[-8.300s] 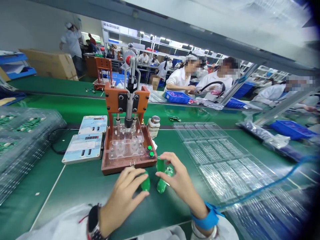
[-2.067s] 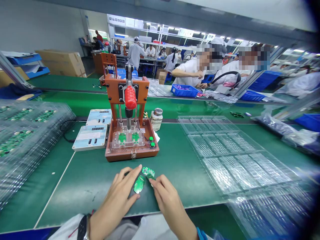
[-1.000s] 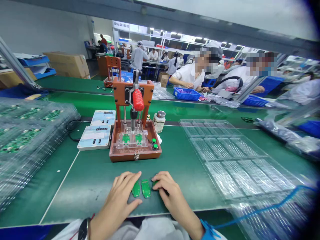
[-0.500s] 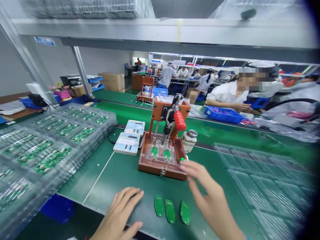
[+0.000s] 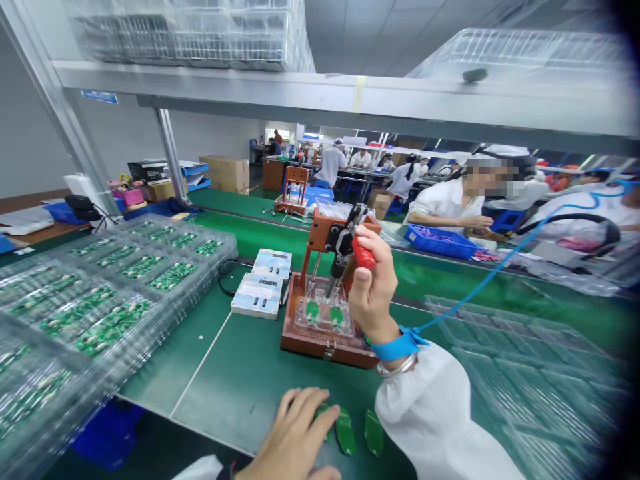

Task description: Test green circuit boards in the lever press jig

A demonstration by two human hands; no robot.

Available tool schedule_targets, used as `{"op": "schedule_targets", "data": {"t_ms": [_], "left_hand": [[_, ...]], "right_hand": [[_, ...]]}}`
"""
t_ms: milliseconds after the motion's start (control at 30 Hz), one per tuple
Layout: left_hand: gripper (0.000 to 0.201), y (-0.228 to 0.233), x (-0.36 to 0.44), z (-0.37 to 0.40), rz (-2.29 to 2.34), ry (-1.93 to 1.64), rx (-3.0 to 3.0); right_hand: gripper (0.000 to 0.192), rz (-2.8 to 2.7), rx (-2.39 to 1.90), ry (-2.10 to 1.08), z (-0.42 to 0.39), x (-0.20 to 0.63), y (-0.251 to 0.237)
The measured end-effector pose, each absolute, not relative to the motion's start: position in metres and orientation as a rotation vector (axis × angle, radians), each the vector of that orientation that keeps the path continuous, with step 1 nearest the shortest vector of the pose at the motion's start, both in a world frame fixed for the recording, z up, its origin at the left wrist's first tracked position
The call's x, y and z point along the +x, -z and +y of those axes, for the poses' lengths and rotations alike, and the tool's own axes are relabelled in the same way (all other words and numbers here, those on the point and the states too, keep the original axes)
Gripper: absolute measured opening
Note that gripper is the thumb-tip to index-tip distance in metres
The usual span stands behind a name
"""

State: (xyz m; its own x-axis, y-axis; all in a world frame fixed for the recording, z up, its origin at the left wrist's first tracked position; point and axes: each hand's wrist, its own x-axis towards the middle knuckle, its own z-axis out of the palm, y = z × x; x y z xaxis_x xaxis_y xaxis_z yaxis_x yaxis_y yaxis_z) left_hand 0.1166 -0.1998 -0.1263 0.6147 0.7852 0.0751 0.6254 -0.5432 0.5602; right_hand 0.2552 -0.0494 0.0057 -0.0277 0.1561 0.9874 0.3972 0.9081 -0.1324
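The right hand (image 5: pixel 373 287) was raised and wrapped around the red lever (image 5: pixel 363 254) of the press (image 5: pixel 327 293), fingers curled tight on the grip. A blue strap (image 5: pixel 397 345) circled its wrist, with a blue cord (image 5: pixel 500 263) running away to the right. Under that hand, in the clear nest of the press, sat two green boards (image 5: pixel 325 313) side by side, beneath the plunger.

The left hand (image 5: pixel 295 440) lay low and nearer the body, fingers loosely spread and bent, palm down on the green mat (image 5: pixel 240 380). Its fingertips rested on one of three loose boards (image 5: pixel 355 430); the other two lay just to its right, between it and the right sleeve (image 5: pixel 435 420). Whether it pinched the board or only pressed on it could not be told.

Left of the press, well beyond the left hand, stood two white meters (image 5: pixel 263 283). Farther left were stacked clear trays (image 5: pixel 90 300) holding rows of green boards. Right of the right arm lay more clear trays (image 5: pixel 525 373), blurred. Past the press, other people in white coats (image 5: pixel 450 200) worked at a bench with blue bins (image 5: pixel 440 241).
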Motion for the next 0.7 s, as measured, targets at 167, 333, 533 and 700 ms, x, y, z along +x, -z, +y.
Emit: {"op": "schedule_targets", "data": {"t_ms": [167,333,533,700], "left_hand": [[0.072,0.133,0.147,-0.194,1.195,-0.406,2.280],[0.058,0.132,0.148,-0.196,1.237,-0.461,2.184],[0.053,0.131,0.150,-0.193,1.229,-0.526,2.109],[0.049,0.139,0.151,-0.195,1.222,-0.619,2.145]], "right_hand": [[0.036,-1.637,-0.412,0.266,-0.044,0.258,-0.007],[0.036,-1.640,-0.373,0.345,-0.040,0.261,-0.006],[0.042,-1.519,-0.476,0.316,-0.041,0.256,-0.072],[0.066,-1.767,-0.932,-0.285,0.009,0.268,-0.152]]}}
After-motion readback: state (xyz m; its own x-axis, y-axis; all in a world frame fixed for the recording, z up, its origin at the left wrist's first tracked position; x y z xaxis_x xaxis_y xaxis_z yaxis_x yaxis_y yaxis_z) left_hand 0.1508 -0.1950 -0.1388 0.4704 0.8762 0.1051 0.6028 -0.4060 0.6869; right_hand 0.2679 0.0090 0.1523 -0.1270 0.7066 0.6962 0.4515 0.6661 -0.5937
